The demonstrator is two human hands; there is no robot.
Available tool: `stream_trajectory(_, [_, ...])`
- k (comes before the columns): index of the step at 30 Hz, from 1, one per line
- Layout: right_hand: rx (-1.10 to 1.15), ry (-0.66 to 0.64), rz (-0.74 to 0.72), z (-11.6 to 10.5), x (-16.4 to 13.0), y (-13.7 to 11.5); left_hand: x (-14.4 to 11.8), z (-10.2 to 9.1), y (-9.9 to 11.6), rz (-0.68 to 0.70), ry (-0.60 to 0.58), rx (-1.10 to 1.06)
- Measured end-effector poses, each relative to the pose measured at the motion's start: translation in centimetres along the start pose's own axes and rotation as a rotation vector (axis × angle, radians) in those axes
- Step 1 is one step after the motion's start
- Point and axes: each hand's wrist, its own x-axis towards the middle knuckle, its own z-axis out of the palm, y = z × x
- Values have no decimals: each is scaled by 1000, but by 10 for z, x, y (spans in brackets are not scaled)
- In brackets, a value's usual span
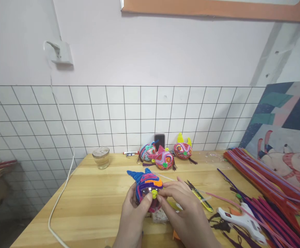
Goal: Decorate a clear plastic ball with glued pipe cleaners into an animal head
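Observation:
A clear ball partly covered in coiled pipe cleaners (150, 181), blue, pink, purple and orange with blue pointed ears, is raised over the table. My left hand (134, 210) is wrapped round its left side, the thumb against a small yellow coil (154, 194) on its bare front. From the other side my right hand (182, 203) grips the ball's right edge, thumb and forefinger close beside the yellow coil. Whether those fingertips also pinch a small piece I cannot tell. Under the hands lies a clear plastic packet (160, 216), partly hidden.
Three finished-looking pipe-cleaner balls (164, 159) sit at the back. A glass jar (100, 157) stands at back left. Right of my hands lie scissors or tweezers (193, 187), a yellow cutter (204, 201), a white glue gun (242, 220) and pipe-cleaner bundles (268, 179). A white cable (62, 193) hangs left.

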Motion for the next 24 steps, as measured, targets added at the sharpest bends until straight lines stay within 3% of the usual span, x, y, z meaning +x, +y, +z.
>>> stream_trajectory(24, [-11, -8, 10, 2, -1, 1, 1, 0, -4, 20, 40, 12])
